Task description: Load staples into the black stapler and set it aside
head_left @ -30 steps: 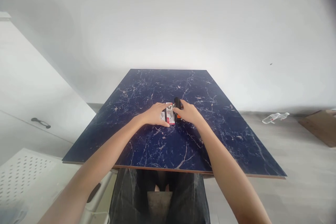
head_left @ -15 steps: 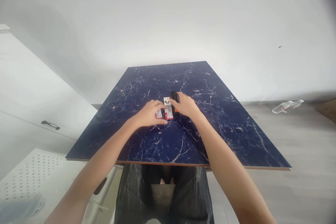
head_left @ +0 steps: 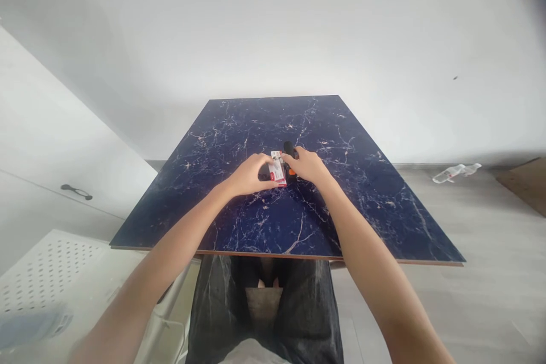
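Note:
On the dark blue marbled table (head_left: 264, 222), my left hand (head_left: 249, 175) curls around a small white-and-red box (head_left: 277, 172). Its thumb is at the near end and its fingers at the far left side. A black object with an orange patch (head_left: 289, 149) lies right beside the box; its exact kind cannot be made out. My right hand (head_left: 309, 165) is closed around that black object, and its thumb reaches across to the far end of the box. The undersides of both things are hidden.
A white cabinet with a dark handle (head_left: 77, 191) stands at the left, above a white perforated surface (head_left: 51, 273). A clear plastic bottle (head_left: 454, 173) lies on the grey floor at the right, near a brown board (head_left: 524, 182). A white wall rises behind the table.
Both hands have shifted slightly right and away from me with the box and black object. The box is now tilted, and the second red-and-white piece under my left hand no longer shows.

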A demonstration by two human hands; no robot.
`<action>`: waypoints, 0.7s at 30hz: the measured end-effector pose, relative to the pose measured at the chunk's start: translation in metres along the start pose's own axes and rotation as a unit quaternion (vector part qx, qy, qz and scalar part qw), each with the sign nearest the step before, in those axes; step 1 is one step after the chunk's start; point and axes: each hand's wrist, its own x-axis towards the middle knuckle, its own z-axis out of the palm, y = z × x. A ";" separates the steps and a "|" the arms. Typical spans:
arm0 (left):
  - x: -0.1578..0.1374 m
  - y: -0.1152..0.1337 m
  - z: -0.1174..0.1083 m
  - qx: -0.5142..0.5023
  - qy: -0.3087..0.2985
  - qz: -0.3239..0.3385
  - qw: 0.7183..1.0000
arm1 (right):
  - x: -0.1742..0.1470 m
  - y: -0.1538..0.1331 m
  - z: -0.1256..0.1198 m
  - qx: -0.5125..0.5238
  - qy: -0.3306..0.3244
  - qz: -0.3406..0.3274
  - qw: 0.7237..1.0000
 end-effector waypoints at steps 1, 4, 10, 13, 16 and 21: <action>0.001 0.003 0.007 0.009 -0.012 0.024 1.000 | 0.001 0.001 0.000 0.005 0.001 0.002 1.000; 0.001 0.005 0.021 0.038 -0.011 0.047 0.998 | 0.002 0.003 0.001 0.008 0.006 0.005 1.000; 0.010 -0.011 0.025 0.018 -0.019 -0.017 1.000 | 0.004 0.005 0.001 -0.011 0.006 -0.020 1.000; 0.015 -0.013 0.026 0.008 -0.010 -0.012 1.000 | 0.004 0.004 0.002 -0.021 0.008 -0.007 1.000; 0.015 -0.014 0.027 0.009 -0.003 -0.006 1.000 | 0.003 0.002 0.002 -0.029 0.010 -0.005 1.000; 0.018 -0.017 0.027 0.019 0.001 -0.027 0.999 | 0.000 0.001 0.001 -0.030 0.010 -0.012 0.999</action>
